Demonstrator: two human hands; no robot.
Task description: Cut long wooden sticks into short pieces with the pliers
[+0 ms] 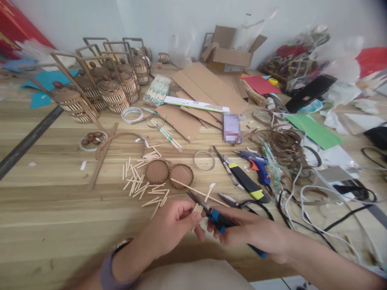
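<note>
My left hand [169, 221] pinches a small bundle of thin wooden sticks [198, 208] between thumb and fingers. Wrapped round the blue and black handles of a pair of snips [220, 219] is my right hand [254, 231]; the narrow blades lie right at the bundle, and I cannot tell whether they touch it. Beyond the hands a long thin stick [199, 191] lies slanted on the table. Many short cut sticks [137, 179] are scattered to the left, beside two round brown trays [157, 171] with ridged rims.
Black-handled scissors [238, 201], a utility knife [248, 181] and a blue glue gun [256, 163] lie to the right, near tangled cables [302, 209]. Woven lidded baskets with tall handles [111, 94] stand back left. Cardboard sheets [208, 86] and an open box [231, 54] are behind.
</note>
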